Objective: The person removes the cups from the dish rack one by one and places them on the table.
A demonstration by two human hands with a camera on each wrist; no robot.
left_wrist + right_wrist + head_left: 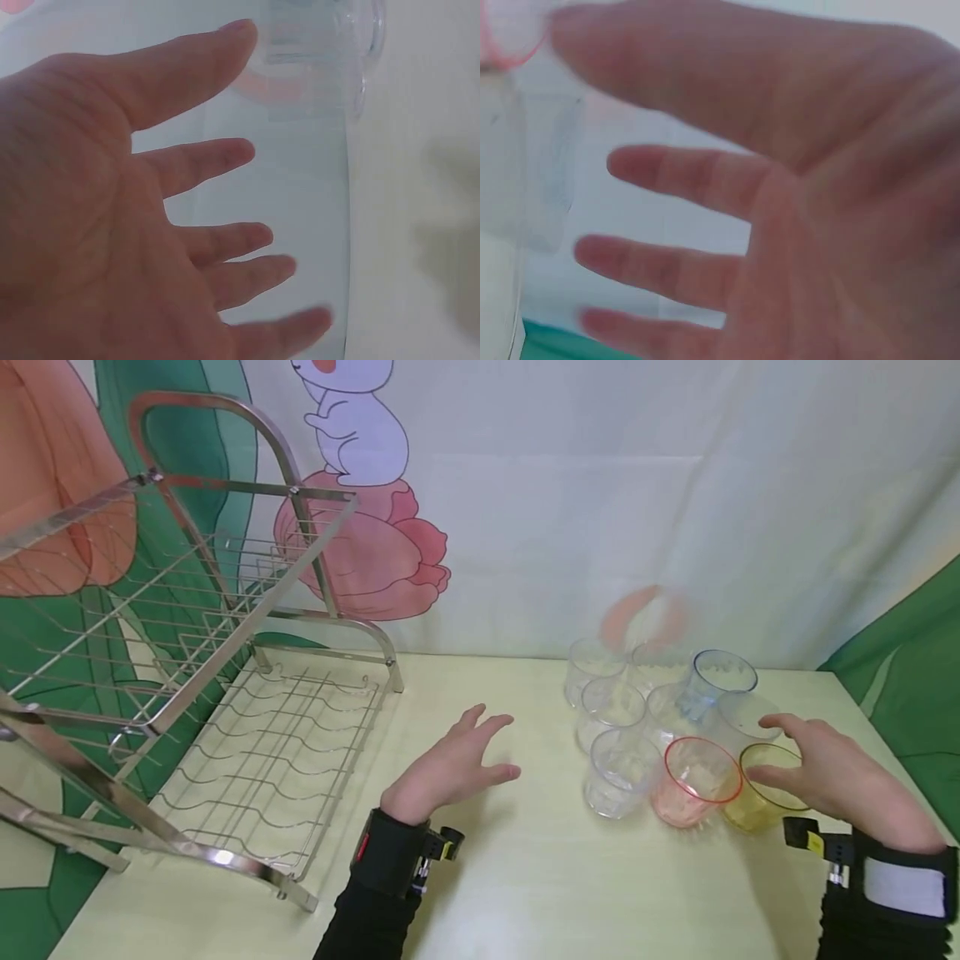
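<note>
My right hand, thumb and fingers spread, reaches over the right side of a group of cups. In the head view its thumb overlaps the rim of a yellow cup. Beside that cup stand a red-rimmed pink cup and a clear cup. Behind them are several more clear cups and a blue-rimmed cup. My left hand hovers with fingers apart over the table, left of the cups. Its palm shows bare in the left wrist view, holding nothing.
On the left stands a two-tier metal dish rack, its lower wire shelf low over the table and its upper basket raised. A printed curtain hangs along the table's back edge, with green cloth at the right.
</note>
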